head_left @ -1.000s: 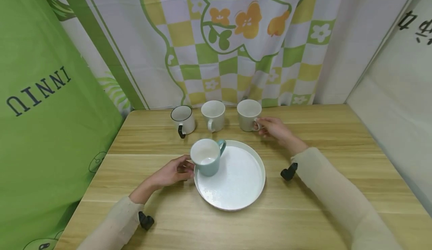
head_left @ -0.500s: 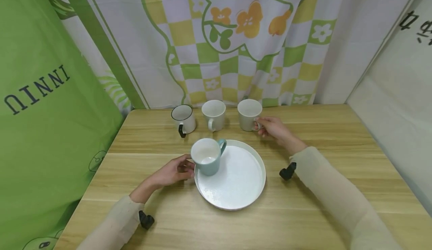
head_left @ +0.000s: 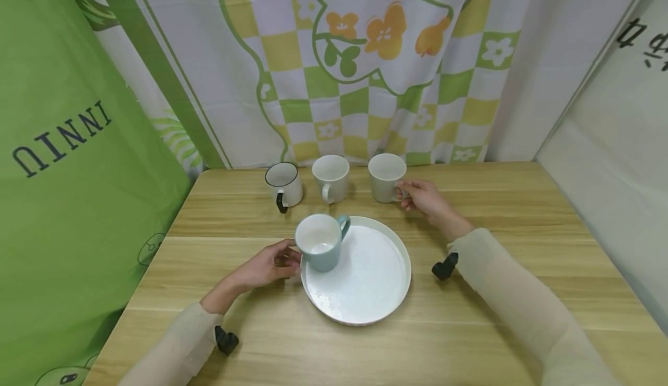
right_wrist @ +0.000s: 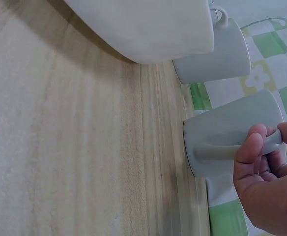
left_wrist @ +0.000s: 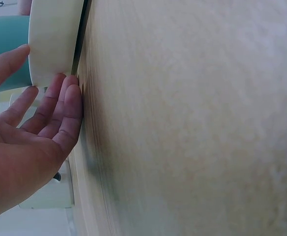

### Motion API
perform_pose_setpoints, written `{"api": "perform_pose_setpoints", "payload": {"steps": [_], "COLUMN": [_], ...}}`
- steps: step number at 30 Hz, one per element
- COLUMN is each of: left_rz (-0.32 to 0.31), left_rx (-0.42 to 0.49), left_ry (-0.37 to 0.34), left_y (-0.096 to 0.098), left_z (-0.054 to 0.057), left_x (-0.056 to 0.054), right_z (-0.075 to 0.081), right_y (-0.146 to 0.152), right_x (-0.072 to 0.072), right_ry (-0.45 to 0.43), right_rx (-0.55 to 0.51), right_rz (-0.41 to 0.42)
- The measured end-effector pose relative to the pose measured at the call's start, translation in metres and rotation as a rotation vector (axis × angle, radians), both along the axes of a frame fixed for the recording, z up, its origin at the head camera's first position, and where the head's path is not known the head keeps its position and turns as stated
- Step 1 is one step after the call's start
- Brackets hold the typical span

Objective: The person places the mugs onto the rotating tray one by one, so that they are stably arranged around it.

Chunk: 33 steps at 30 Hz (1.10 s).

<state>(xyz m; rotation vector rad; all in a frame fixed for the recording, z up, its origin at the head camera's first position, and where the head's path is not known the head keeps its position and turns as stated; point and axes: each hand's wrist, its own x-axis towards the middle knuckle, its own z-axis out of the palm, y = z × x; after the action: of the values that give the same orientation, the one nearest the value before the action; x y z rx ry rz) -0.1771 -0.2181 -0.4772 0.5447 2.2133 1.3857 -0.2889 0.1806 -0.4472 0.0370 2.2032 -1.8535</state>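
Note:
A round white tray (head_left: 365,281) lies on the table, with a teal mug (head_left: 322,252) standing on its left part, handle pointing back right. My left hand (head_left: 271,265) is at the tray's left edge; in the left wrist view its loosely bent fingers (left_wrist: 50,110) touch the tray's side wall, and the thumb is by the rim beside the teal mug. Behind the tray to the right, my right hand (head_left: 425,199) pinches the handle of a pale grey mug (head_left: 386,180). That mug stands upright on the table; the right wrist view shows thumb and fingers round its handle (right_wrist: 217,151).
Left of the gripped mug stand another pale mug (head_left: 331,180) and a white mug with black rim and handle (head_left: 287,188), along the back of the wooden table (head_left: 469,328). A patterned curtain (head_left: 365,108) hangs right behind them.
The pale grey mug and the right hand on its handle have shifted very slightly to the right. The left hand, tray and teal mug look unmoved.

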Motion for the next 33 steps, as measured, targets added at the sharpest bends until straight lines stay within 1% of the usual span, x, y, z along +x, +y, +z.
{"api": "perform_pose_setpoints", "payload": {"steps": [15, 24, 33], "left_rz": [0.005, 0.005, 0.005], "left_rx": [-0.002, 0.001, 0.008], "left_ry": [-0.007, -0.006, -0.002], "left_y": [0.000, 0.000, 0.000], "left_z": [0.001, 0.002, 0.001], "left_x": [0.001, 0.002, 0.002], "right_z": [0.001, 0.002, 0.004], "right_y": [0.002, 0.007, 0.010], "right_x": [0.004, 0.008, 0.013], "right_ry": [0.028, 0.060, 0.084], "right_rx": [0.009, -0.001, -0.025], "right_rz": [-0.040, -0.021, -0.025]}}
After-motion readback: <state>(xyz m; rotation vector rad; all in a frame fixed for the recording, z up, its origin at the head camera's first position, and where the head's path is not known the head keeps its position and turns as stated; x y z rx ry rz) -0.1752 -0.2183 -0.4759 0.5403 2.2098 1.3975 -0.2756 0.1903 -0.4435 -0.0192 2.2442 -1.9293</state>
